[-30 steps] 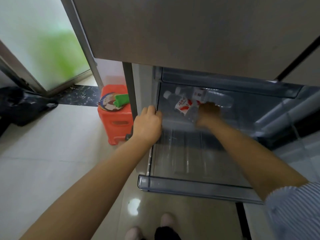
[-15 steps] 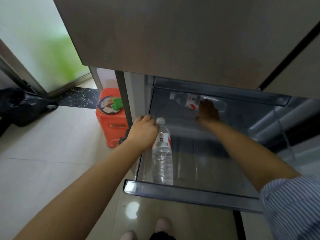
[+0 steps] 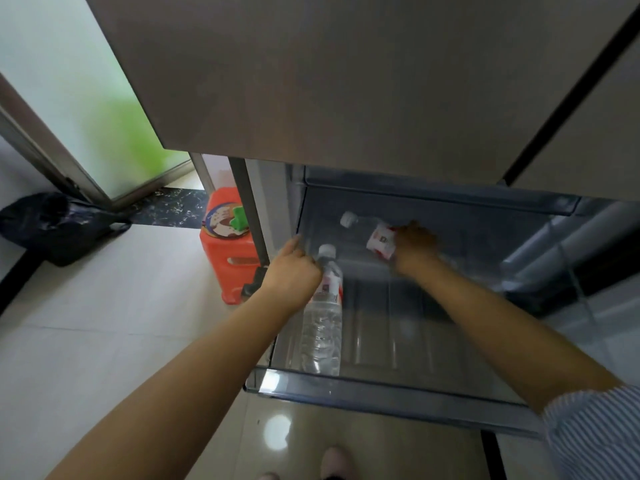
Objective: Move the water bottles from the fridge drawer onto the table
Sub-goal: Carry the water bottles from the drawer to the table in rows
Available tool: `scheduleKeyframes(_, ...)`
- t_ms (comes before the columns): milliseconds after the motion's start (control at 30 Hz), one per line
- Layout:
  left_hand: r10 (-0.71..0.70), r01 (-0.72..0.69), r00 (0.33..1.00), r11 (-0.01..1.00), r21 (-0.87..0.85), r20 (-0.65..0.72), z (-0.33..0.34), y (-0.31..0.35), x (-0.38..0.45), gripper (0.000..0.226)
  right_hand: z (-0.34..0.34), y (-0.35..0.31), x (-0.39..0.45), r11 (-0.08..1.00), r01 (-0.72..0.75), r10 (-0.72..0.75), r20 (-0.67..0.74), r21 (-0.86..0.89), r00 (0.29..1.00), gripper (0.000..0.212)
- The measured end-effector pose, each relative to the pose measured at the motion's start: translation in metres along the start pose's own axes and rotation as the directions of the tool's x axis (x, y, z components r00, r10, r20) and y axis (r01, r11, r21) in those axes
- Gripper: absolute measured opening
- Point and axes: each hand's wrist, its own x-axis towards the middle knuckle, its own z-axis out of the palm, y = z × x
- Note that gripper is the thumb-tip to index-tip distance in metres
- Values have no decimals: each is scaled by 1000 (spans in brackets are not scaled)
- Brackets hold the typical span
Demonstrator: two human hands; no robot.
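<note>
The clear fridge drawer (image 3: 398, 393) stands pulled out under the grey fridge front. One water bottle (image 3: 322, 327) with a white cap and red-white label lies lengthwise along the drawer's left side, its base against the front wall. My left hand (image 3: 294, 270) curls over the drawer's left wall, right beside that bottle's neck. A second water bottle (image 3: 379, 241) lies at the back of the drawer with its cap pointing left. My right hand (image 3: 415, 247) grips its body just right of the label, and this part of the view is blurred.
An orange plastic stool (image 3: 230, 268) with a green item on top stands on the floor left of the fridge. A black bag (image 3: 59, 226) lies by the frosted glass door. The grey fridge door panel (image 3: 346, 81) overhangs the drawer. My feet show at the bottom edge.
The drawer has slid farther out. One bottle has rolled to the front left of the drawer. My right hand has taken hold of the back bottle and drawn it slightly nearer.
</note>
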Motion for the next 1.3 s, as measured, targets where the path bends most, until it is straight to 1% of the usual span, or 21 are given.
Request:
scheduleKeyframes(67,65,-62,995,997,-44,73,-2,10,2,34,1,17,-22,983,70,-101,180,169,979,53)
scheduleKeyframes(133,41,-25,992,992,-127,121,-4,18,10,32,1,37,-41,958,113,-212,389,263,896,43)
scheduleKeyframes(200,-92,134,981,958,-253,172,-6,25,22,34,-2,50,-51,944,77,-249,545,319,801,43)
scheduleKeyframes(300,-259,354,930,822,-447,260,-4,31,43,41,-7,55,-50,954,-9,-219,718,299,661,53)
scheduleKeyframes(333,-287,402,911,775,-487,296,0,32,48,44,-7,53,-48,961,11,-218,729,278,649,59)
scheduleKeyframes(367,-300,438,895,730,-524,330,4,32,54,49,-5,49,-45,965,62,-229,696,256,680,65)
scheduleKeyframes(433,-273,481,874,610,-630,403,11,30,63,70,0,34,-42,954,173,-280,518,245,808,73)
scheduleKeyframes(467,-264,499,866,519,-695,425,12,29,66,83,5,25,-41,937,199,-310,424,285,851,70)
scheduleKeyframes(533,-294,540,834,270,-797,466,12,26,71,100,14,8,-42,893,247,-376,322,376,869,47)
scheduleKeyframes(600,-279,534,818,46,-844,502,8,23,69,100,18,-1,-45,898,287,-389,296,335,872,40)
scheduleKeyframes(633,-241,514,828,-33,-857,506,6,20,67,91,19,-2,-45,912,293,-371,267,289,890,44)
scheduleKeyframes(667,-210,489,845,-73,-869,493,3,18,63,72,20,0,-44,927,275,-335,237,254,912,47)
scheduleKeyframes(733,-249,441,867,-18,-897,431,-3,15,54,18,20,8,-44,944,185,-241,189,272,952,48)
scheduleKeyframes(767,-282,422,876,51,-905,392,-8,14,50,4,19,13,-45,949,136,-191,175,285,966,47)
scheduleKeyframes(800,-310,413,882,141,-900,356,-12,13,45,10,16,18,-47,950,93,-149,169,299,974,46)
scheduleKeyframes(867,-333,388,901,332,-860,278,-26,13,35,8,9,26,-52,940,22,-80,160,339,984,40)
scheduleKeyframes(933,-321,308,933,473,-825,164,-44,15,21,23,1,26,-57,924,-33,-19,133,380,991,34)
scheduleKeyframes(1033,-253,191,967,665,-722,23,-69,19,-5,34,-12,14,-73,938,13,-42,77,346,996,36)
scheduleKeyframes(1167,-210,149,978,747,-647,-17,-90,17,-52,35,-47,2,-114,939,112,-97,-60,324,993,34)
scheduleKeyframes(1267,-257,115,956,766,-632,-138,-106,12,-91,31,-82,-2,-155,933,201,-135,-227,297,964,20)
scheduleKeyframes(1300,-293,99,936,749,-655,-194,-113,10,-105,28,-93,-5,-170,925,237,-153,-282,296,947,24)
